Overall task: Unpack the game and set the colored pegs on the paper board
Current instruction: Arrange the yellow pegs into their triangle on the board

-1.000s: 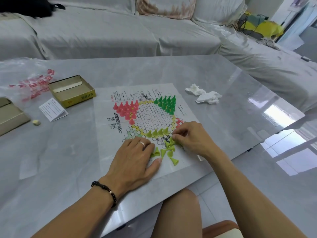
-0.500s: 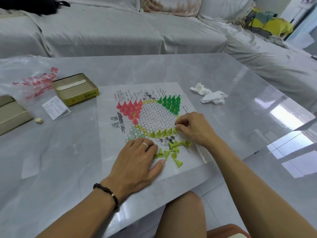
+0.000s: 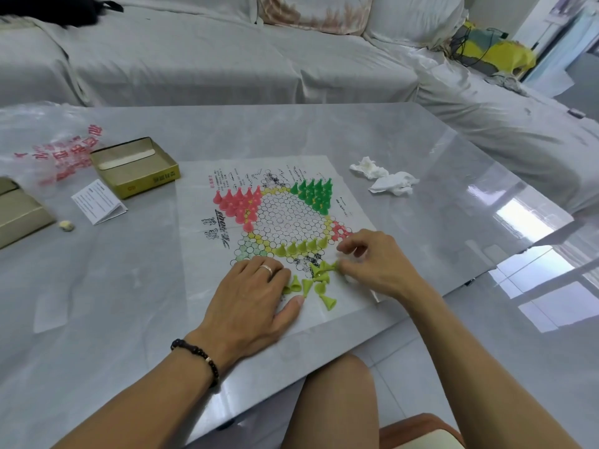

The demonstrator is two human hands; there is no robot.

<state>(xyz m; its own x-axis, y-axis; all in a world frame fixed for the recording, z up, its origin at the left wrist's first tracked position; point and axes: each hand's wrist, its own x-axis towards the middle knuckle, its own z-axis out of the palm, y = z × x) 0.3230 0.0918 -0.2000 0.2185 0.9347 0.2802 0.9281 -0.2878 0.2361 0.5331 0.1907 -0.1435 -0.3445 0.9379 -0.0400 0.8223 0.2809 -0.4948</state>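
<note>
The paper board [image 3: 201, 270] lies flat on the grey table. Red pegs [image 3: 238, 202] fill its upper-left corner and dark green pegs [image 3: 316, 192] its upper-right one. A row of lime pegs [image 3: 299, 247] stands along the lower edge of the hexagon. Loose lime pegs [image 3: 319, 283] lie tipped over just below that row. My left hand [image 3: 256, 299] rests flat on the paper with straight fingers, touching the left side of the loose pile. My right hand [image 3: 372, 264] is at the pile's right side, fingers curled, its thumb and fingertips pinching a lime peg.
An open yellow box [image 3: 136, 166], its other half [image 3: 19, 212], a folded leaflet [image 3: 99, 202], a small white lump [image 3: 66, 225] and a plastic bag [image 3: 48, 147] lie to the left. Crumpled tissues [image 3: 385, 179] sit right of the board. The table's front edge is close to my knee.
My right hand went up to the standing lime row and has come back down to the loose pile. My left hand stayed flat on the paper.
</note>
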